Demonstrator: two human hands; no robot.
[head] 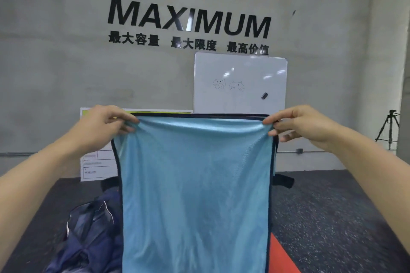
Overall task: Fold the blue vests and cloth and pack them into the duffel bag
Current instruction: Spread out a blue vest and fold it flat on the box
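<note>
Held up in mid-air, front and centre: a light blue vest [195,195] with dark navy edging, hanging flat and nearly smooth, top edge stretched level. Left hand [106,123] pinching the upper left corner between thumb and curled fingers; right hand [299,125] pinching the upper right corner likewise, fabric bunched a little at both pinches. Blocking most of the lower middle of the view.

Low on the left, partly behind the vest: a heap of dark navy fabric [91,235] with white piping, on the floor; whether bag or clothing, cannot tell. Low on the right, just beside the vest's edge: an orange-red patch [282,257]. Black strap-like pieces [284,180] poking out on either side behind the vest.

Underfoot, a dark speckled floor [332,217]. Farther back, leaning against the wall: a white poster [97,162] with a yellow-green band, and a whiteboard [240,82] with two small doodles and a dark eraser. Far right, a black tripod [388,128]. Behind all, a grey concrete wall [55,51] with black lettering "MAXIMUM" [188,17] over a row of Chinese characters.
</note>
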